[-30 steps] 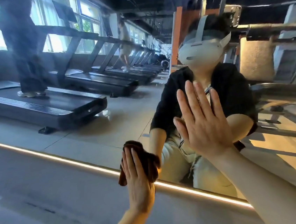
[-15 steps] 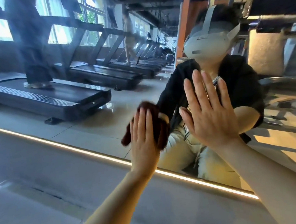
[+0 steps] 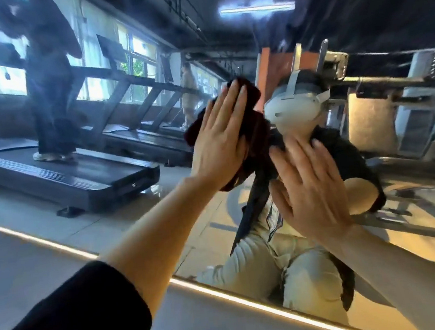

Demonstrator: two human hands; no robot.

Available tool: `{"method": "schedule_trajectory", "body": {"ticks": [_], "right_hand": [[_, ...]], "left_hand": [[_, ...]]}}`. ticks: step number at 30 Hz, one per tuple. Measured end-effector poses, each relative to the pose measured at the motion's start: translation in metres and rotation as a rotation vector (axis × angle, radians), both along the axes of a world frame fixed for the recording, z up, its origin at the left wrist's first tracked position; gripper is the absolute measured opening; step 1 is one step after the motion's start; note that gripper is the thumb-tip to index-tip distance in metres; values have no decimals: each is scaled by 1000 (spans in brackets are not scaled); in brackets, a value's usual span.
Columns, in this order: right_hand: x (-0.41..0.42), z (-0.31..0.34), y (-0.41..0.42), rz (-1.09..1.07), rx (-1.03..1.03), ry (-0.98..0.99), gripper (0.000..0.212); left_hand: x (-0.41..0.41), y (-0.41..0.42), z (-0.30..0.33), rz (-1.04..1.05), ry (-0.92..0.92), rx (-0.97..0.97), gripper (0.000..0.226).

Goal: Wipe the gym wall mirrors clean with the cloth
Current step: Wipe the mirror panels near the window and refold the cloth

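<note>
Up against the gym mirror (image 3: 162, 211), the left hand (image 3: 219, 137) presses a dark cloth (image 3: 254, 134) flat to the glass, fingers spread. Just beside it, the right hand (image 3: 310, 190) rests open-palmed, holding nothing.

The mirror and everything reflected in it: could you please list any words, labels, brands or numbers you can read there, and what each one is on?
None can be read.
Treadmill reflected in the mirror: no legible brand or number; any marking is blurred.
Cloth under the left hand: no label visible.
White headset in the reflection: no text visible.
Right hand lies flat on the glass, covering nothing readable.
</note>
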State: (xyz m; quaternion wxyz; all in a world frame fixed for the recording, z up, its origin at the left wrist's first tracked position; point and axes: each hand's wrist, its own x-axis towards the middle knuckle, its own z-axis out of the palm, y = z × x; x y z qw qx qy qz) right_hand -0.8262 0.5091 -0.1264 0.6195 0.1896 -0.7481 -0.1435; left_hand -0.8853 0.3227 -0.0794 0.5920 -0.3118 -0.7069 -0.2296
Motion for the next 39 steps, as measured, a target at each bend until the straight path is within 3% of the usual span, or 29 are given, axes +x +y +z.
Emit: {"method": "schedule_trajectory", "body": {"ticks": [3,5,8,11,14,17,22,24,26,32,39], "right_hand": [[3,69,1,-18,-113,86,57],[2,110,1,-50,-140,108,61],[-5,129,7,-184,-110,91,62],[-14,119,13,-254,-70,87,63],[-14,118,12,-220,-80,88,63],[-14,123,10,-186,-97,95,61],[-11,170,3,-174,-80,143,59],[-11,193,-2,-190,-141,169,60],[-14,201,-7,-209,-174,169,61],[-28,184,-19,-220,-62,138,63],[-43,202,-47,-233,-43,130,64]], "left_hand": [[-6,3,86,15,-4,77,64],[-6,14,105,24,8,143,65],[-1,26,62,31,44,101,60],[1,14,-11,57,63,-134,66],[-3,-8,-24,128,91,-279,60],[-3,-7,31,94,90,-221,59],[-9,0,194,106,70,22,63],[-11,0,231,128,55,63,63],[-13,3,225,96,67,83,62],[-29,-52,90,92,130,-118,64],[-54,-149,141,163,-246,485,62]]}}
